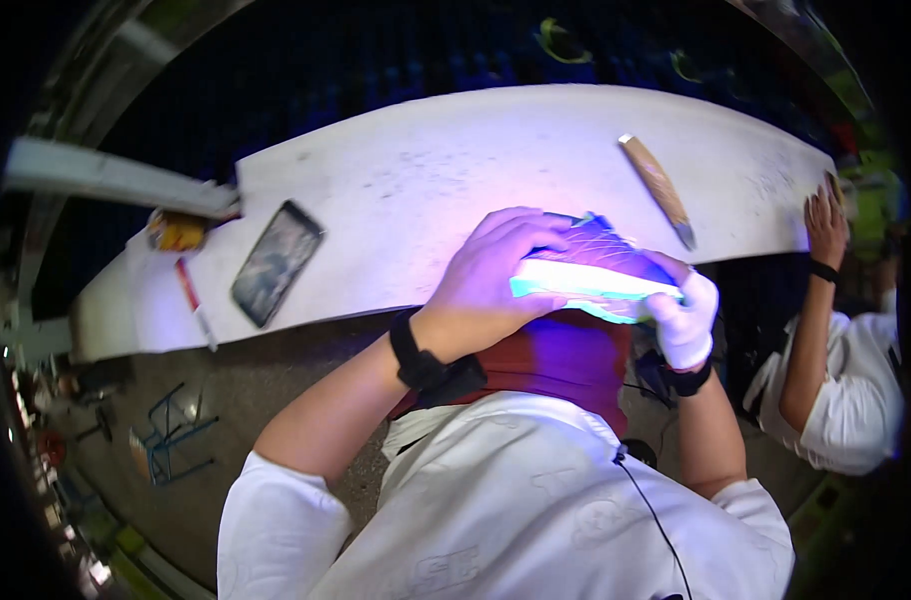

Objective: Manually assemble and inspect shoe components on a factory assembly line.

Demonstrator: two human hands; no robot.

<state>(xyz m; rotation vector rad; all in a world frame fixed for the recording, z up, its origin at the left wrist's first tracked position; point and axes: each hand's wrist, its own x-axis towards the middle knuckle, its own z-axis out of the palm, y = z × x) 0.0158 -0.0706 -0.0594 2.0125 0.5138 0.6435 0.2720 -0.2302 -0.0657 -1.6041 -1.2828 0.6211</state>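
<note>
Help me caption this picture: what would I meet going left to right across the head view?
Slim red-and-white tool, dark phone, left hand, lit shoe-like item, right hand, co-worker's hand.

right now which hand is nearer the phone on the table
Left. The left hand is to the right of the phone; the right hand is farther right, across the brightly lit item.
</note>
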